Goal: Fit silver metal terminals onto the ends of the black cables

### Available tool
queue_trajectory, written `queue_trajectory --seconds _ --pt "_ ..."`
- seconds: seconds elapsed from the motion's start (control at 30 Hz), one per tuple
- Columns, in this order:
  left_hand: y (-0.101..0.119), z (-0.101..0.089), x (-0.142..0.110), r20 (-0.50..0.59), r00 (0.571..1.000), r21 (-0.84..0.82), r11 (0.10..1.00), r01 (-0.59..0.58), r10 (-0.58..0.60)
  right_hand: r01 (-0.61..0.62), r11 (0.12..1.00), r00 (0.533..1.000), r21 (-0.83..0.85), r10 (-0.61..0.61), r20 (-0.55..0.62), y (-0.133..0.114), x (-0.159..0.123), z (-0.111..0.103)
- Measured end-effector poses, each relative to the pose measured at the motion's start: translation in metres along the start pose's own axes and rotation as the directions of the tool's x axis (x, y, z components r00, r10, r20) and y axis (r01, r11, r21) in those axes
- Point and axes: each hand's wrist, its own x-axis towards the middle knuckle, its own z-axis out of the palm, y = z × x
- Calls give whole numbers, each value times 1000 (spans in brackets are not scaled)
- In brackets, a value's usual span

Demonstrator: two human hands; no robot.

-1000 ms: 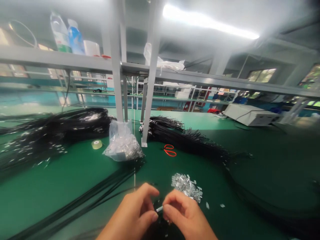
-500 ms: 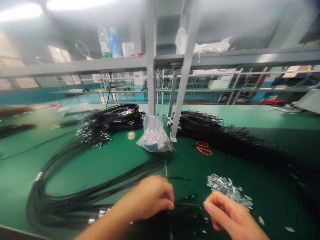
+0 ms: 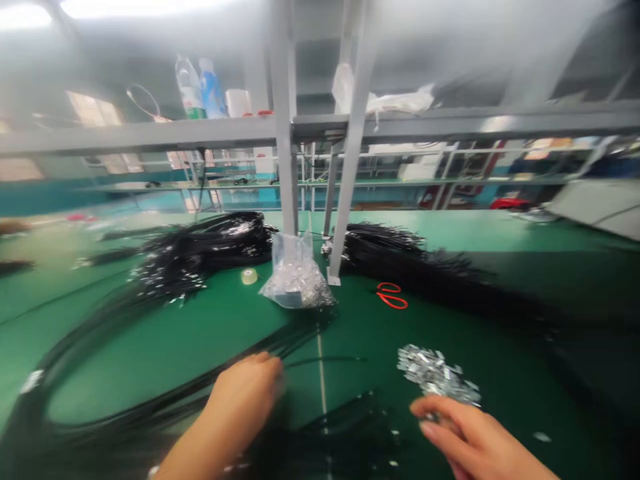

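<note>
My left hand (image 3: 245, 393) is over the bundle of thin black cables (image 3: 165, 400) on the left. Its fingers are turned away and smeared by motion, so what it holds is hidden. My right hand (image 3: 470, 430) is closed in a pinch, thumb against index finger, beside a pile of small silvery metal pieces (image 3: 435, 373). A small greyish spot shows between those fingertips, too blurred to name. Between the hands, more black cables with pale tips (image 3: 350, 417) lie on the green tabletop (image 3: 200, 333).
A clear plastic bag of small parts (image 3: 297, 280) leans at the metal uprights (image 3: 345, 187). Red-handled scissors (image 3: 393, 295) and a tape roll (image 3: 249, 276) lie nearby. Thick black cable bundles (image 3: 215, 247) are at back left and right. Bottles (image 3: 190, 90) stand on the shelf above.
The thin cable stretched between both hands is no longer seen there. My left hand has moved left, away from my right. The whole view has shifted slightly.
</note>
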Motion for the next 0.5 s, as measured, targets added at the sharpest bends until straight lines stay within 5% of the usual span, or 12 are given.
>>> queue_trajectory --seconds 0.13,0.23,0.33,0.5 --pt "55 25 56 -75 987 -32 989 -146 143 65 951 947 -302 -154 -283 -7 -2 -27" --pt "82 44 81 -107 975 -21 980 -197 194 66 885 913 -462 -240 -329 -7 8 -31" --pt "90 50 86 -103 970 -26 974 -226 222 82 835 907 -544 -288 -306 -3 22 -20" --pt "86 29 66 -92 972 -134 964 -228 217 96 740 900 -666 -350 -260 5 44 -3"
